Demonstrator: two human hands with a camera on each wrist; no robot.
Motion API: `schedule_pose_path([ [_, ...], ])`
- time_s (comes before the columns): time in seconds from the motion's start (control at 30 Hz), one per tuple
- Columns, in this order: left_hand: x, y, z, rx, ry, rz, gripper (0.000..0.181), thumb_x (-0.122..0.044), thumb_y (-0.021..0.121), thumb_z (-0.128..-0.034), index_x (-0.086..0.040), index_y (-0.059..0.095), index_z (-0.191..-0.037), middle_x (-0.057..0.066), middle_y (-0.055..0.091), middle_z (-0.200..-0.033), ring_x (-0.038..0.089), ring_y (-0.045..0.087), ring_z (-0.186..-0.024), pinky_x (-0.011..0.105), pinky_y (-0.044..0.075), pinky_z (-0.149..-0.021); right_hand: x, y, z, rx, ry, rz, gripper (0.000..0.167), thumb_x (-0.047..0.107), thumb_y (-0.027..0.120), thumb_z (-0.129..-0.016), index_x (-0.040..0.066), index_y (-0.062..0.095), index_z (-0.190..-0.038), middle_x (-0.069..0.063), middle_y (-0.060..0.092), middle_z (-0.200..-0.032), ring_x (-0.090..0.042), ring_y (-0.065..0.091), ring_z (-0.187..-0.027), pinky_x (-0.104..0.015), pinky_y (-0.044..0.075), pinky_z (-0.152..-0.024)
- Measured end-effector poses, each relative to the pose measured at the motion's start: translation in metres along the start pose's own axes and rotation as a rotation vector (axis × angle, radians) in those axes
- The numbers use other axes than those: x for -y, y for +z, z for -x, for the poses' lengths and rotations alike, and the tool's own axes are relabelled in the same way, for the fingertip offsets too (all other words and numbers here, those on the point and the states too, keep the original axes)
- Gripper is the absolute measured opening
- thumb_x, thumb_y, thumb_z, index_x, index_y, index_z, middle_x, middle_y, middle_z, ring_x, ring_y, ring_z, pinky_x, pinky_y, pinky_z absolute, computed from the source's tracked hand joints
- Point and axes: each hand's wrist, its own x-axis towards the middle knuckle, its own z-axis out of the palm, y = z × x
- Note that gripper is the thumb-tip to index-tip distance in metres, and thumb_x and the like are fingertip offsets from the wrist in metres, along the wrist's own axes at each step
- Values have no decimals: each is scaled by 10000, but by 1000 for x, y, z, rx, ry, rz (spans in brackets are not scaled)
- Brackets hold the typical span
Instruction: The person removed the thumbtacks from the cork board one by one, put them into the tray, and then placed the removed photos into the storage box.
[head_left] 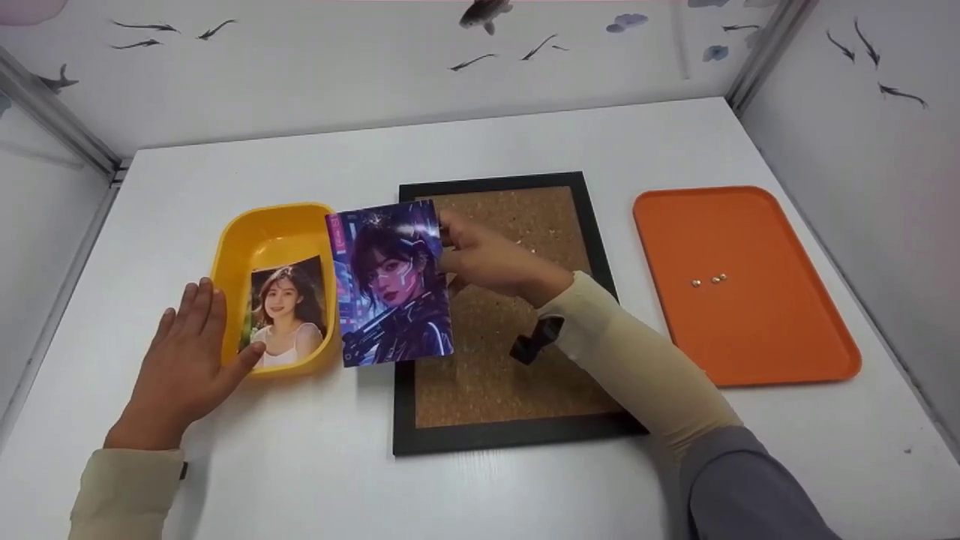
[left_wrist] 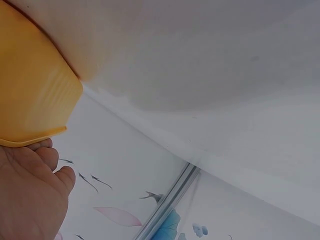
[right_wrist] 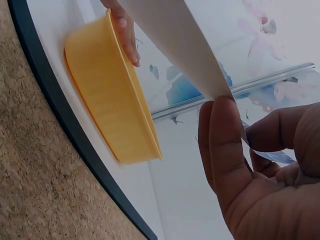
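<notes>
In the head view my right hand [head_left: 491, 259] pinches the right edge of a glossy picture card [head_left: 394, 289] showing a purple-blue futuristic figure. The card is raised over the left side of a black-framed cork board [head_left: 517, 375]. In the right wrist view the card's white back [right_wrist: 182, 47] sits between thumb and fingers. My left hand [head_left: 184, 356] rests with extended fingers against the left rim of a yellow plastic bin [head_left: 259, 225], its thumb at the near rim. Inside the bin lies a photo [head_left: 289, 311] of a person in a white top.
To the right lies an orange tray [head_left: 757, 337] holding several small metallic pins [head_left: 716, 279]. The white table [head_left: 300, 465] is bordered by upright panels with painted fish, joined by metal corner posts [head_left: 772, 49].
</notes>
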Motion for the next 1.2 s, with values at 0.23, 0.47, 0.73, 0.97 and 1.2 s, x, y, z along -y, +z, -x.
schedule_pose_path([
  [0.23, 1, 0, 0, -7, -6, -1, 950, -607, 416, -984, 70, 64, -1549, 271, 22, -1621, 372, -67, -1499, 514, -66, -1175, 0, 8, -12, 17, -5, -3, 450, 74, 541, -995, 166, 380, -1405, -122, 551, -1279, -320, 634, -1017, -448, 574, -727],
  [0.47, -1, 0, 2, -7, -17, -9, 959, -617, 411, -981, 72, 61, -1549, 281, 34, -1617, 394, -46, -1495, 543, -37, -1168, -7, 16, -29, -2, 22, -16, 418, 61, 543, -992, 154, 396, -1372, -108, 579, -1247, -305, 648, -981, -491, 570, -752],
  [0.73, -2, -1, 2, 10, -31, -5, 963, -628, 397, -979, 63, 49, -1552, 280, 23, -1618, 397, -59, -1493, 543, -45, -1167, -4, 26, -45, -18, 68, -17, 356, 35, 543, -988, 133, 440, -1315, -122, 605, -1193, -305, 658, -967, -489, 566, -787],
  [0.97, -1, -1, 0, 17, -32, -3, 965, -631, 404, -974, 39, 30, -1560, 259, 1, -1626, 382, -81, -1495, 535, -57, -1167, -6, 34, -60, -20, 97, -49, 393, 8, 514, -989, 127, 411, -1349, -130, 581, -1245, -298, 659, -1003, -412, 583, -773],
  [1.2, -1, 1, -1, 19, -41, -1, 966, -637, 402, -972, 18, 12, -1565, 234, -23, -1634, 369, -95, -1496, 532, -64, -1166, -7, 42, -74, -52, 119, -59, 401, 18, 504, -996, 177, 404, -1350, -91, 576, -1247, -277, 658, -1000, -409, 587, -757],
])
